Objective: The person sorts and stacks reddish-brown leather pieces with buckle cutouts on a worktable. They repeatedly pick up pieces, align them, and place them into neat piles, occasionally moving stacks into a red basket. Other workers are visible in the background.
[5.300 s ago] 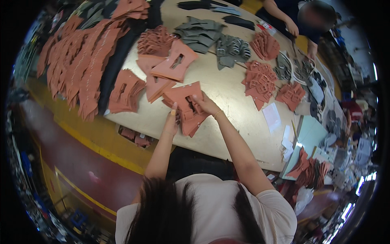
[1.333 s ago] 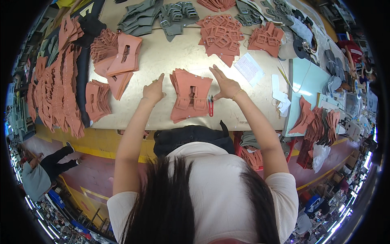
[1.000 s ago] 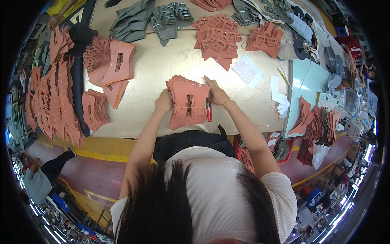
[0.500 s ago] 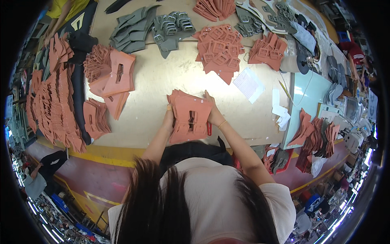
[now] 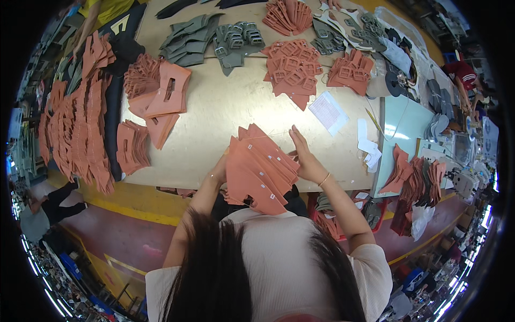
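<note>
A fanned stack of terracotta-coloured leather pieces (image 5: 260,172), with cut-out slots and small white tags, is tilted in front of my body. My left hand (image 5: 220,167) grips its left side, with the fingers partly hidden behind the pieces. By the right edge is my right hand (image 5: 307,158), fingers stretched out and apart. A thin thread (image 5: 268,135) runs across the top of the stack toward the right fingertips; whether they touch it is unclear. Something small and dark shows by the right palm, too small to name.
Slotted terracotta pieces (image 5: 167,88) lie left on the table, beside a long overlapping row (image 5: 80,129). Terracotta buckled straps (image 5: 292,64) and grey buckled pieces (image 5: 236,40) lie at the back. A paper sheet (image 5: 328,112), thread cone (image 5: 380,86) and green board (image 5: 405,121) are right.
The stack has been tilted and fanned out, coming closer to my body. My right hand has moved off its top edge to the right, fingers spreading. The left hand still holds on.
</note>
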`<action>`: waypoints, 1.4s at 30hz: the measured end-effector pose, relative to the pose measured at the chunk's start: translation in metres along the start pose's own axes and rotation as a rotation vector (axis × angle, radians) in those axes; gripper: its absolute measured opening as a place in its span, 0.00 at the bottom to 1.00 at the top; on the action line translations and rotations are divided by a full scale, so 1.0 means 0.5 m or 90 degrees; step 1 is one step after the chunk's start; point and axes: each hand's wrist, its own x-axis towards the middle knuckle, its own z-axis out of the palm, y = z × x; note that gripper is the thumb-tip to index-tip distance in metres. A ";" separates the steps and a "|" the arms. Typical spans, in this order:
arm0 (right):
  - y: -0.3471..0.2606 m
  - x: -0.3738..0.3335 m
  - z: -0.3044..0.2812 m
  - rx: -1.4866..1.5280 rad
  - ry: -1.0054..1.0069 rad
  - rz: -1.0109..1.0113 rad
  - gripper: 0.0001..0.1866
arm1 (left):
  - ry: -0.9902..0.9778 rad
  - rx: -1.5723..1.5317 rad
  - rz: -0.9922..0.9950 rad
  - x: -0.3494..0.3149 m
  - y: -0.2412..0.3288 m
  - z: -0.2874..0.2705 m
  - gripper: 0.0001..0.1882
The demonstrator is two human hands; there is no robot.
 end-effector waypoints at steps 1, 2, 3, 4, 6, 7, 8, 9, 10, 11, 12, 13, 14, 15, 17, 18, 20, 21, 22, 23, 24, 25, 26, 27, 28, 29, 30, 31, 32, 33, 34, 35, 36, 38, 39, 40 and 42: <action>-0.001 0.012 -0.013 0.029 -0.023 0.048 0.58 | -0.012 0.070 0.006 -0.001 0.006 0.011 0.34; -0.006 0.027 -0.024 -0.055 -0.056 0.066 0.60 | -0.010 0.040 -0.029 -0.007 0.012 0.024 0.34; -0.014 0.046 -0.034 -0.057 -0.082 -0.007 0.59 | -0.017 0.009 -0.054 -0.016 0.019 0.036 0.34; -0.024 0.068 -0.040 -0.060 -0.117 -0.035 0.59 | -0.022 -0.025 -0.079 -0.029 0.026 0.049 0.34; -0.049 0.109 -0.055 -0.061 -0.173 -0.071 0.54 | -0.034 0.090 -0.030 -0.068 0.033 0.073 0.34; -0.061 0.133 -0.062 -0.086 -0.207 -0.058 0.52 | -0.033 0.120 -0.017 -0.087 0.035 0.083 0.34; -0.070 0.158 -0.066 -0.102 -0.240 -0.064 0.51 | -0.032 0.151 -0.004 -0.105 0.036 0.091 0.34; -0.076 0.180 -0.065 -0.102 -0.269 -0.118 0.49 | -0.026 0.155 -0.003 -0.122 0.035 0.096 0.35; -0.079 0.196 -0.055 -0.113 -0.241 -0.174 0.40 | -0.027 0.152 -0.002 -0.135 0.035 0.100 0.35; -0.078 0.215 -0.046 -0.121 -0.308 -0.055 0.36 | -0.028 0.148 -0.001 -0.146 0.032 0.100 0.35; -0.075 0.234 -0.034 -0.118 -0.368 0.025 0.33 | -0.029 0.143 0.004 -0.155 0.026 0.098 0.35; -0.070 0.244 -0.016 -0.109 -0.425 0.113 0.30 | -0.029 0.127 0.006 -0.165 0.017 0.094 0.35; -0.063 0.239 0.003 -0.219 -0.450 0.043 0.26 | -0.025 0.110 0.007 -0.175 0.006 0.087 0.35; -0.058 0.234 0.019 -0.350 -0.481 0.018 0.24 | -0.021 0.086 0.009 -0.187 -0.008 0.077 0.35; -0.050 0.193 0.024 -0.380 -0.474 0.107 0.22 | -0.008 0.029 0.018 -0.220 -0.045 0.052 0.36; -0.052 0.188 0.026 -0.414 -0.487 0.017 0.19 | 0.002 -0.004 0.021 -0.236 -0.067 0.039 0.36; -0.065 0.156 0.039 -0.379 -0.536 -0.042 0.16 | 0.025 -0.065 0.029 -0.261 -0.105 0.010 0.36; -0.076 0.144 0.038 -0.324 -0.564 -0.019 0.15 | 0.032 -0.093 0.038 -0.274 -0.117 -0.006 0.36; -0.088 0.138 0.038 -0.260 -0.585 -0.002 0.14 | 0.041 -0.117 0.052 -0.294 -0.129 -0.021 0.36; -0.100 0.135 0.044 -0.272 -0.601 -0.032 0.13 | 0.051 -0.136 0.066 -0.312 -0.139 -0.037 0.36; -0.112 0.130 0.053 -0.270 -0.609 -0.066 0.13 | 0.063 -0.152 0.076 -0.334 -0.146 -0.053 0.36; -0.122 0.122 0.066 -0.262 -0.612 -0.103 0.13 | 0.068 -0.168 0.083 -0.359 -0.154 -0.068 0.36; -0.130 0.116 0.085 -0.266 -0.609 -0.104 0.12 | 0.075 -0.182 0.092 -0.384 -0.160 -0.086 0.37; -0.135 0.118 0.103 -0.270 -0.603 -0.112 0.12 | 0.080 -0.191 0.102 -0.409 -0.165 -0.104 0.37; -0.139 0.117 0.121 -0.279 -0.596 -0.121 0.11 | 0.086 -0.199 0.114 -0.431 -0.170 -0.124 0.37; -0.145 0.112 0.143 -0.249 -0.578 -0.110 0.11 | 0.089 -0.209 0.123 -0.451 -0.175 -0.143 0.37; -0.152 0.110 0.171 -0.220 -0.560 -0.102 0.11 | 0.096 -0.220 0.137 -0.478 -0.179 -0.164 0.37; -0.161 0.108 0.200 -0.192 -0.543 -0.097 0.11 | 0.104 -0.231 0.148 -0.500 -0.185 -0.186 0.37; -0.172 0.110 0.232 -0.197 -0.536 -0.084 0.10 | 0.110 -0.240 0.158 -0.516 -0.190 -0.211 0.37; -0.183 0.107 0.252 -0.110 -0.457 -0.109 0.10 | 0.120 -0.251 0.174 -0.546 -0.202 -0.230 0.37; -0.194 0.105 0.279 -0.042 -0.398 -0.116 0.10 | 0.130 -0.268 0.189 -0.571 -0.213 -0.253 0.37; -0.206 0.107 0.312 0.044 -0.342 -0.141 0.10 | 0.143 -0.287 0.205 -0.592 -0.229 -0.274 0.37; -0.214 0.111 0.332 0.045 -0.301 -0.103 0.14 | 0.158 -0.306 0.230 -0.629 -0.250 -0.290 0.38; -0.229 0.115 0.426 0.117 -0.238 -0.022 0.18 | 0.187 -0.359 0.270 -0.672 -0.292 -0.325 0.38; -0.233 0.116 0.485 0.171 -0.200 -0.020 0.20 | 0.199 -0.387 0.290 -0.691 -0.313 -0.342 0.38; -0.234 0.117 0.549 0.211 -0.282 0.054 0.26 | 0.210 -0.415 0.308 -0.705 -0.333 -0.358 0.38; -0.235 0.115 0.664 0.281 -0.455 0.140 0.33 | 0.232 -0.480 0.335 -0.723 -0.371 -0.387 0.38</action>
